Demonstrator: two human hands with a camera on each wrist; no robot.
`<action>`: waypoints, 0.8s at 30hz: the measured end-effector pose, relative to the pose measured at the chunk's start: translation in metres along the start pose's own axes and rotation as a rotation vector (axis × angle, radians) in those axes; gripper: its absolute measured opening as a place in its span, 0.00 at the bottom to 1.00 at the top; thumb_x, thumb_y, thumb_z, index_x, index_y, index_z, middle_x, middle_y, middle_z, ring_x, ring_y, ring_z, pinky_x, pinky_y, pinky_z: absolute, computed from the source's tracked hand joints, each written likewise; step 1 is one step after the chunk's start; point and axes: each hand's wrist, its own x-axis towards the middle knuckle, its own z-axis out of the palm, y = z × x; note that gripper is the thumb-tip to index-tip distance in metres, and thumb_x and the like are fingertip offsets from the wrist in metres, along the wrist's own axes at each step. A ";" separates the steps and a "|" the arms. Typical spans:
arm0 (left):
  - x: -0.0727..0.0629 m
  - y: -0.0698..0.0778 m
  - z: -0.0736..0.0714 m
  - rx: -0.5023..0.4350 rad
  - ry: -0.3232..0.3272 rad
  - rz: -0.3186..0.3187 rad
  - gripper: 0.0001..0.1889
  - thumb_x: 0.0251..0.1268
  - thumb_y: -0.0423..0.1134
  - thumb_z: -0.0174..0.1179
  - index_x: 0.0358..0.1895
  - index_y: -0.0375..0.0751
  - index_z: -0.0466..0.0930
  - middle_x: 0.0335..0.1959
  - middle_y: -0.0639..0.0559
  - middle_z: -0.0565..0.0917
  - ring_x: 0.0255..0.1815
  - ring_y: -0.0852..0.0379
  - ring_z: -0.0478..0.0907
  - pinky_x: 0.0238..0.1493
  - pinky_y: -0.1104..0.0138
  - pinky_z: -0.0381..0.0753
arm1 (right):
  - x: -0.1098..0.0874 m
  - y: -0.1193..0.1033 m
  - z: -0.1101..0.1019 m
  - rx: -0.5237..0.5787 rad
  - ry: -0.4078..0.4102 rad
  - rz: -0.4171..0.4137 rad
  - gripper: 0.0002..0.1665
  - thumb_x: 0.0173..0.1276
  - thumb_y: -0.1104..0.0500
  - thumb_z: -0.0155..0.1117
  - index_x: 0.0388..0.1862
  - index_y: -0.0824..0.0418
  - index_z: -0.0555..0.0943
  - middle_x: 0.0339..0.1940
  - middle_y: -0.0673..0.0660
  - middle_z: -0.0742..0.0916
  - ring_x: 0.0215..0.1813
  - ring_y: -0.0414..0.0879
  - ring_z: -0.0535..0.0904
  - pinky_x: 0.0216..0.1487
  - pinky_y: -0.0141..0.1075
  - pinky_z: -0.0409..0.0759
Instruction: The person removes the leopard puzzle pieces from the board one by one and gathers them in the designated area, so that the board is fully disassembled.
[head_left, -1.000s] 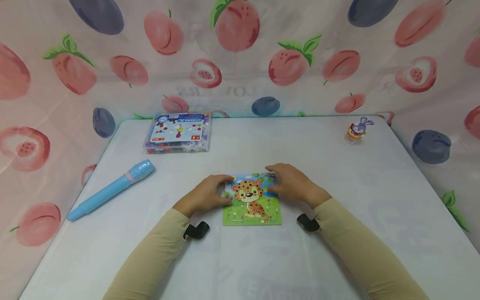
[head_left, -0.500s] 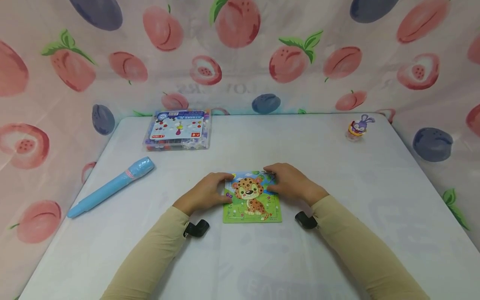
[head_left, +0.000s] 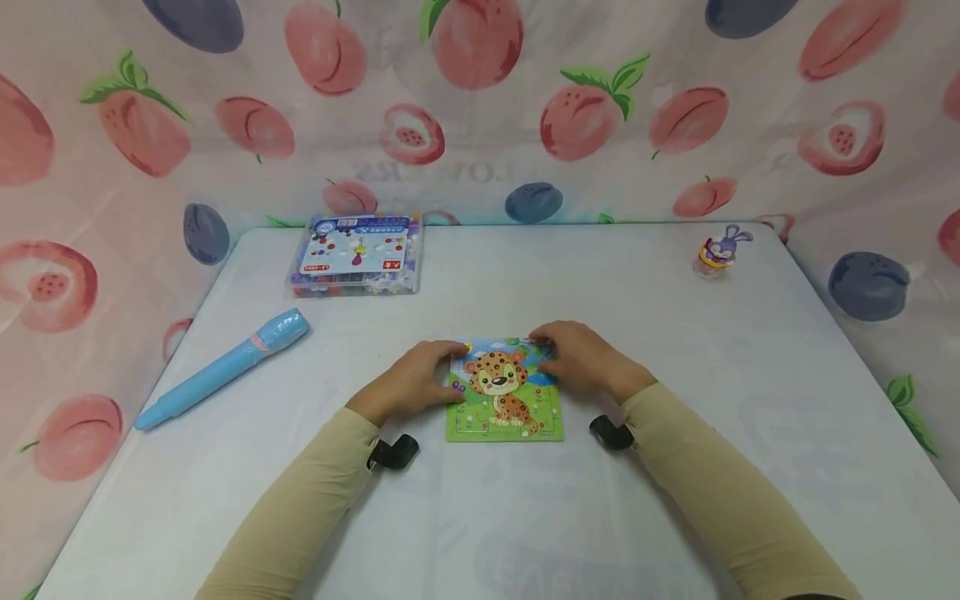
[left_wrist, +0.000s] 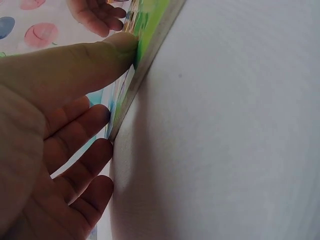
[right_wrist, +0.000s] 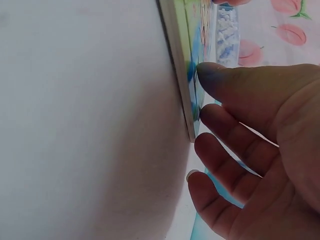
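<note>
A square jigsaw puzzle [head_left: 504, 396] with a cartoon leopard lies flat on the white table in the head view. At its left edge is my left hand [head_left: 411, 380], thumb and fingers spread apart. In the left wrist view, the left thumb [left_wrist: 95, 65] touches the puzzle's top by the edge [left_wrist: 145, 65], and the loosely bent fingers are near its corner. My right hand [head_left: 588, 360] is at the upper right edge. The right wrist view has the right thumb [right_wrist: 240, 82] on the puzzle's face, with relaxed fingers [right_wrist: 230, 165] beside the corner. Neither hand curls round it.
A clear plastic box with a printed label [head_left: 356, 254] lies at the back left. In front of it is a long light-blue wrapped object [head_left: 223, 368]. A small purple rabbit-topped jar [head_left: 718, 252] stands at the back right. Peach-printed cloth [head_left: 480, 142] hangs behind the table [head_left: 517, 517].
Everything has shifted slightly upward in the head view. Both hands stay at the puzzle's edges with almost no other movement, and the puzzle keeps its place between them.
</note>
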 end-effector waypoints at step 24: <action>0.002 -0.001 0.000 0.017 -0.009 0.001 0.36 0.58 0.39 0.74 0.69 0.32 0.70 0.68 0.41 0.73 0.72 0.42 0.64 0.74 0.54 0.59 | 0.008 -0.003 -0.002 0.035 -0.034 0.090 0.31 0.66 0.64 0.68 0.67 0.70 0.73 0.62 0.63 0.81 0.65 0.57 0.73 0.69 0.50 0.69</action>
